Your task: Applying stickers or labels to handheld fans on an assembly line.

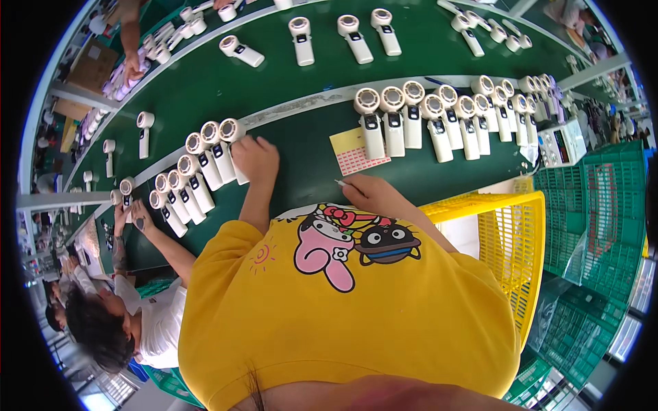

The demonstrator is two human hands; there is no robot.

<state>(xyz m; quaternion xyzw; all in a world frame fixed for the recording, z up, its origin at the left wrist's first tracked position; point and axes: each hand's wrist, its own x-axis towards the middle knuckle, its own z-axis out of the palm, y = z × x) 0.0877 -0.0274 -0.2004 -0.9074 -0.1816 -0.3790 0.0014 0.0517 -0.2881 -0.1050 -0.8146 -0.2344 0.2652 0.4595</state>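
Note:
My left hand (257, 159) lies closed over the handle of a white handheld fan (232, 130), the rightmost one in a slanted row of such fans (195, 171) on the green belt (301, 157). My right hand (370, 190) rests on the belt near my yellow shirt and pinches a thin white pointed tool (340, 182). Just beyond it lies a yellow and pink sticker sheet (353, 151). A second row of white fans (439, 116) stands to the right of the sheet.
A yellow mesh crate (514, 233) stands at my right, with green crates (596, 205) past it. On my left a co-worker in white (154, 315) holds a fan (127, 188). More fans (349, 34) lie on the far belt.

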